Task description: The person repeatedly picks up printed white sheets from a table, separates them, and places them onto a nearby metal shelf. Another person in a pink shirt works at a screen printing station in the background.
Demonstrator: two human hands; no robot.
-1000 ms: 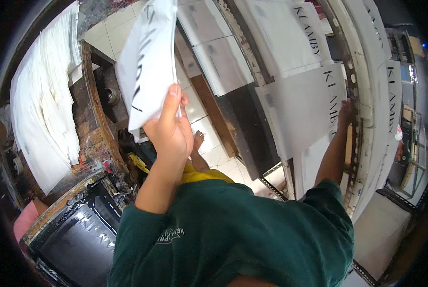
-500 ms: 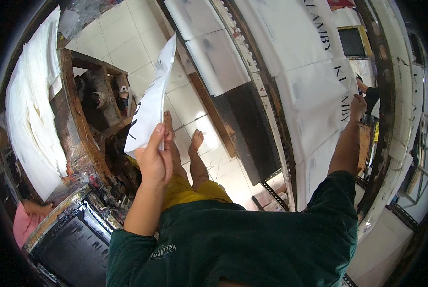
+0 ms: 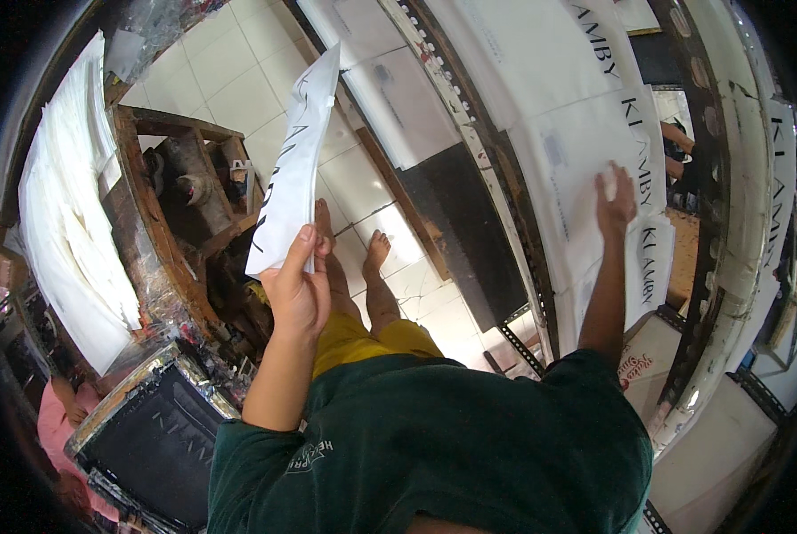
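My left hand [image 3: 298, 289] is closed on a bundle of thin white sheets [image 3: 293, 182], thumb across the lower end. The bundle stands upright and slightly curved, with dark lettering along its face. To the right, my right hand [image 3: 616, 203] has its fingers spread over the white printed sheets [image 3: 563, 160] on the long table. Its fingertips are at or just above their surface; whether they press on it I cannot tell. Another printed sheet [image 3: 650, 271] lies at the table's right edge, just beyond my right wrist.
A tall pile of white sheets [image 3: 69, 205] rests on a worn wooden cabinet [image 3: 154, 209] at left. Below it is a dark framed printing screen [image 3: 162, 427], near a person in pink [image 3: 65, 427]. More sheets lie on a lower board [image 3: 407, 107]. Another person's hands [image 3: 676, 151] show at far right.
My right hand has let go of the sheet's edge at the right and moved left and down, its fingers opening. The left-hand bundle has turned, showing more of its lettering.
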